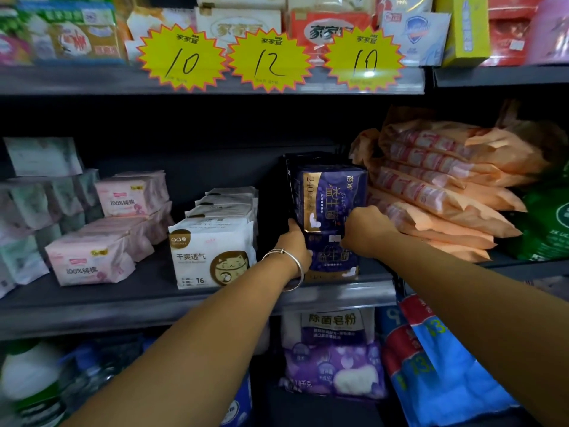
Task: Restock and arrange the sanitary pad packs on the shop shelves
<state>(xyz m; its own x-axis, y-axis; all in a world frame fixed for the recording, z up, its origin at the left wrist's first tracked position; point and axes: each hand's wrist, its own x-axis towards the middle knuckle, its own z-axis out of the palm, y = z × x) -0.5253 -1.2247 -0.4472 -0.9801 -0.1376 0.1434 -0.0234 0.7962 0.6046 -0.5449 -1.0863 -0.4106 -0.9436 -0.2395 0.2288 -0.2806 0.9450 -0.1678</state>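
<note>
- Currently, both hands work on the stack of dark purple plastic-wrapped pad packs with gold lettering (331,198) standing on the dark grey metal middle shelf (154,298), between the white packs and the orange packs.
- Left hand (294,245), a silver bangle (292,266) on its wrist, grips the left edge of the stack where the upper pack meets the lower purple pack (334,257); this side hold probably keeps the column from sliding left.
- Right hand (365,229) is curled against the right front of the upper pack. The fingers are hidden behind the hand, so whether they pinch the wrapper cannot be told.
- The two hands are near each other, one at each side of the stack, a bracing position suited to squaring the packs flush.
- Row of white soft packs with a cat emblem (212,257) stands just to the left, front face outward, so the label is readable.
- Pile of flat orange plastic packs (446,192) leans at the right, touching or nearly touching the purple stack; it may crowd the slot.
- Pink soft packs (92,263) lie farther left.
</note>
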